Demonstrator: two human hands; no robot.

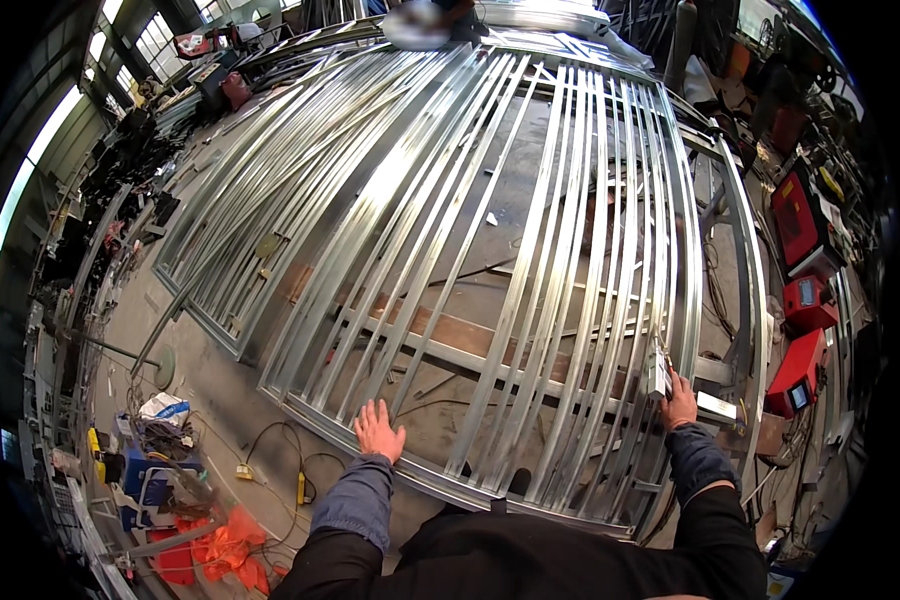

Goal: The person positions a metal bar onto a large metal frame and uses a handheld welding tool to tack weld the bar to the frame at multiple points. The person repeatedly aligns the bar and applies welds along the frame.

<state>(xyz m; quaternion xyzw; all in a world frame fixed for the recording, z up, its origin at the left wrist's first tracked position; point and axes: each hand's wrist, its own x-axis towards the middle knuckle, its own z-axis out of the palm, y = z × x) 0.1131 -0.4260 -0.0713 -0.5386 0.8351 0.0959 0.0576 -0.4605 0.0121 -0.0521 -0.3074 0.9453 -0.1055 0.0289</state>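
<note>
A large frame of shiny metal bars lies in front of me, raised above the floor on supports. My left hand rests on its near rail, fingers spread, with nothing held. Over toward the right side, my right hand has its fingers closed about the near end of a short silver-white block lying on the bars. Part of the grip is hidden by the hand itself. Just right of that hand sits a white rectangular piece.
More thin metal bars are stacked at left, some lying crosswise. Red machines line the right side. Orange plastic, a blue box and loose cables cover the floor at lower left. Another person is at the far end.
</note>
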